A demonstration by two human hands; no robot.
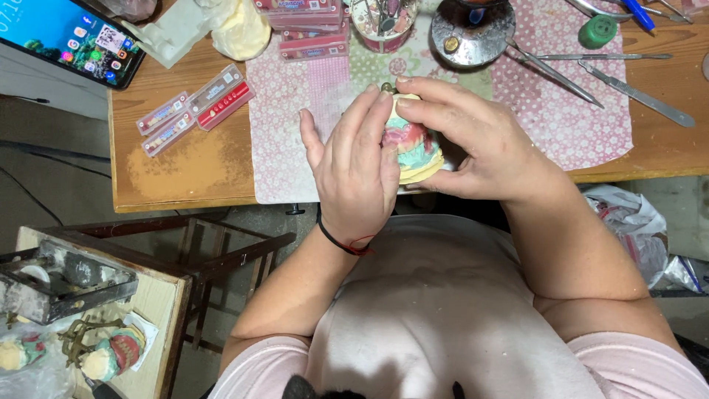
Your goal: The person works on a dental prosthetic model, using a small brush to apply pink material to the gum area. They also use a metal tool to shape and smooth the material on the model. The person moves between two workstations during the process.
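Nearest the lens: person's torso in a pale apron, both forearms running up from the bottom edge and converging mid-frame. Left hand [356, 174] seen from the back, fingers extended upward and wrapped over the near-left side of the dental model [412, 148]; black cord bracelet [341, 241] at the wrist. Right hand [473, 140] comes in from the right, fingers curled over the model's top and far side, thumb underneath. Both hands closed on it, so it's held between them just above the near edge of the surface [192, 166], over the pink patterned cloth [295, 125]. Model: cream plaster base, pink and teal wax above, a small metal part poking out on top between the fingertips. Base faces the right hand's palm side and down-right; long axis can't be told, too much is covered. Left of the left hand: three flat narrow strip packages [193, 109], clear fronts, one red, two pale, lying diagonally on bare wood. Beyond the fingertips: a stack of similar red/pink strip packs [310, 29]. Far left of them, a phone [74, 37] with lit screen. Beyond the right hand: round metal dish [473, 33], long metal instruments [591, 74], green cap [597, 31].
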